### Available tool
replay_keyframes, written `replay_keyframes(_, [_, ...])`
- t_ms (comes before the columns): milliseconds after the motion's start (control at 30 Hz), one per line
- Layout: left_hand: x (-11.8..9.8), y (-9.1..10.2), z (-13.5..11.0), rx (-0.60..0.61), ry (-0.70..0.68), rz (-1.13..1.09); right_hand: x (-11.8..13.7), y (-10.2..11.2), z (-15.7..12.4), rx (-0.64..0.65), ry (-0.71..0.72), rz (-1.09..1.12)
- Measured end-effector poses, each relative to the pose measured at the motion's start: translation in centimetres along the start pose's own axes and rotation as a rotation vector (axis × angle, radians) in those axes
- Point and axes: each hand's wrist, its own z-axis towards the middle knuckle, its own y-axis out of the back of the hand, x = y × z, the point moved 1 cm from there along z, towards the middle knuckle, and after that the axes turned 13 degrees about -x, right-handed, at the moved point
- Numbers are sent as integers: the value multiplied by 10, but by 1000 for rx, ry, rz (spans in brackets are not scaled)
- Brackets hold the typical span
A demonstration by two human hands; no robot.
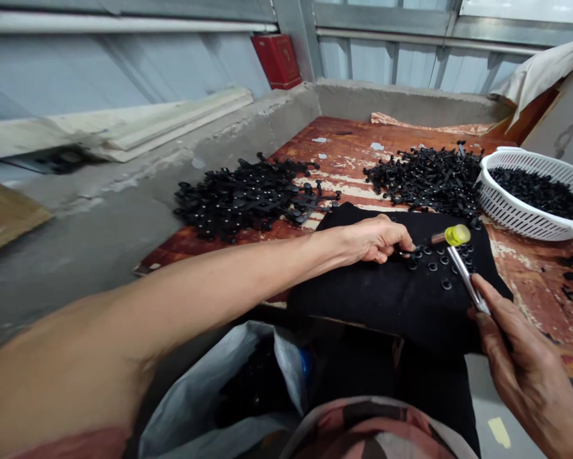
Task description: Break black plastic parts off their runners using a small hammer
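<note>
My left hand (pixel 380 241) is closed, its fingers pinched on a small black part (pixel 413 252) low over a black cloth (pixel 362 290). My right hand (pixel 520 357) grips the metal handle of a mallet (pixel 468 277). The mallet's yellow-tipped head (pixel 457 235) is raised a little over the cloth, just right of my left fingers. Several small black rings (pixel 432 267) lie scattered on the cloth between my hands and under the mallet head. Part of what my left fingers hold is hidden behind them.
Two heaps of black parts lie on the worn red-brown table, a left pile (pixel 248 197) and a right pile (pixel 429 175). A white basket (pixel 510 203) of black pieces stands at the right. Below the table edge hangs an open pale bag (pixel 171 421). A red box (pixel 277 62) sits on the ledge.
</note>
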Motion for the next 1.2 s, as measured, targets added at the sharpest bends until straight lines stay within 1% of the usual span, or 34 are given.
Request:
replay_keyframes(100, [2, 0, 3, 15, -11, -20, -1, 0, 5, -42, 24, -12])
replay_keyframes(133, [3, 0, 4, 27, -11, -31, -2, -1, 7, -30, 31, -25])
replay_keyframes(200, [5, 0, 6, 40, -10, -40, -6, -4, 9, 36, 29, -70])
replay_keyframes(267, [5, 1, 5, 24, -8, -32, -9, -6, 11, 99, 14, -101])
replay_keyframes(300, [5, 1, 5, 15, -7, -27, -9, -5, 12, 95, 11, -97])
replay_keyframes(400, [4, 1, 2, 2, -3, -22, -9, -2, 12, -13, 35, -41])
replay_keyframes(433, [4, 1, 1, 3, -3, -27, -9, -2, 12, -23, 41, -43])
replay_keyframes(567, [4, 1, 2, 13, 7, -49, -11, -2, 14, 118, 4, -96])
replay_keyframes(600, [4, 1, 3, 18, 13, -49, -11, -2, 14, 105, 6, -92])
replay_keyframes(667, [5, 2, 5, 33, 20, -47, -10, 0, 15, 2, 29, -78])
replay_keyframes(700, [6, 2, 7, 43, 20, -49, -9, 1, 15, -29, 45, -86])
replay_keyframes(733, [6, 2, 8, 54, 16, -56, -9, 0, 15, -21, 51, -105])
replay_keyframes(767, [6, 2, 9, 62, 13, -67, -9, -1, 14, 25, 45, -122])
replay_keyframes(833, [6, 2, 9, 76, 9, -89, -11, -6, 13, 156, 12, -144])
replay_keyframes(867, [5, 2, 8, 85, 12, -97, -12, -8, 12, 196, -3, -149])
replay_keyframes(900, [4, 2, 7, 96, 18, -103, -13, -10, 12, 208, -15, -149])
replay_keyframes(1000, [0, 2, 3, 126, 65, -117, -15, -13, 11, 182, -14, -156])
replay_keyframes(1100, [0, 1, 0, 104, 114, -129, -14, -13, 11, 176, -17, -162])
replay_keyframes(1200, [2, 1, 1, 75, 105, -146, -9, -8, 12, 164, 9, -109])
